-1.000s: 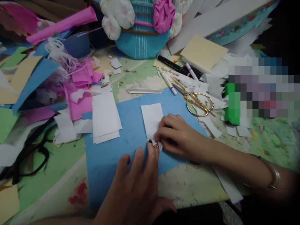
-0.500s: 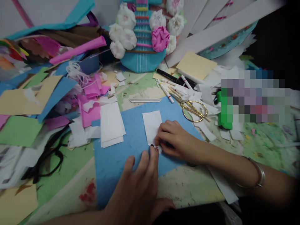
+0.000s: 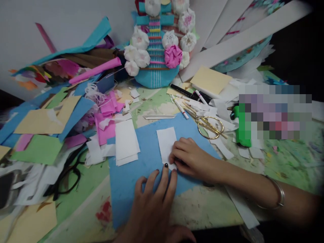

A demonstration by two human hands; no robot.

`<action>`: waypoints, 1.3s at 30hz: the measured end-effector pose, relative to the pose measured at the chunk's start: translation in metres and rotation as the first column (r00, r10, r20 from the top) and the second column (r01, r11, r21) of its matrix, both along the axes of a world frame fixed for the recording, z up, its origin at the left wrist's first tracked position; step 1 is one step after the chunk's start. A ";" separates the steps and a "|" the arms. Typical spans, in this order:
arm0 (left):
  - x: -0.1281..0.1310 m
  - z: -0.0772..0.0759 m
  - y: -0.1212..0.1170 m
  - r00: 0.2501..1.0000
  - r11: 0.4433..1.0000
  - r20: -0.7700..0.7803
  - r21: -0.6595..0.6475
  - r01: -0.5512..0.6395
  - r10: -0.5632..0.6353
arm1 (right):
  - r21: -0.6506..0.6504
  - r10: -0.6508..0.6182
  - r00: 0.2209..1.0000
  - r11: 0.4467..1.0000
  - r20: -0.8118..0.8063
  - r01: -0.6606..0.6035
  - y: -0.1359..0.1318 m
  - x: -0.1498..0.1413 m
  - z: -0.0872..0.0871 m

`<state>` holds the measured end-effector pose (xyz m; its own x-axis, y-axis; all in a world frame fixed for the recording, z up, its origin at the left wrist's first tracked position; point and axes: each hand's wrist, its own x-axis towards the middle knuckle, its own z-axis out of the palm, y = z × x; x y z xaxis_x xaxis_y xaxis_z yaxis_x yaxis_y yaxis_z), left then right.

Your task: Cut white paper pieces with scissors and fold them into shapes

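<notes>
A small white paper rectangle [image 3: 165, 141] lies on a blue sheet [image 3: 143, 168] in front of me. My right hand [image 3: 192, 158] is at its lower right corner, fingers curled and pressed together on the paper edge; the exact pinch is hidden. My left hand [image 3: 154, 199] rests low on the blue sheet with fingers spread, its fingertips at or just below the paper's bottom edge. To the left sits a stack of similar white paper pieces [image 3: 126, 141]. A thin folded white strip [image 3: 159, 117] lies behind the blue sheet.
Gold-handled scissors [image 3: 210, 128], a black marker [image 3: 182, 91] and paper scraps lie at right. A green object [image 3: 241, 126] is beyond them. Coloured papers [image 3: 37, 148] and black-framed glasses [image 3: 73, 179] crowd the left. A blue paper instrument with paper flowers [image 3: 157, 77] stands behind.
The camera view has shifted, so the table appears lower and further right. My left hand has drawn back slightly from the paper, fingers more spread. My right hand stays at the paper's corner.
</notes>
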<state>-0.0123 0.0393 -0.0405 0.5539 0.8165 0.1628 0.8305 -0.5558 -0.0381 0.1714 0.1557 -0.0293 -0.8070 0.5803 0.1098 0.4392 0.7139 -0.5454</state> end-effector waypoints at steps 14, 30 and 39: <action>0.011 0.001 -0.001 0.981 0.989 0.138 -0.074 -0.129 0.138 | -0.003 0.012 1.000 1.000 0.004 -0.012 0.000 0.000 0.000; 0.026 0.006 -0.009 0.964 0.970 0.122 -0.087 -0.228 0.238 | 0.048 -0.048 0.999 0.998 0.017 0.048 0.008 0.017 0.005; 0.032 0.007 -0.011 0.948 0.953 0.130 -0.124 -0.275 0.291 | 0.054 -0.045 0.996 0.998 0.072 0.041 0.002 0.012 0.003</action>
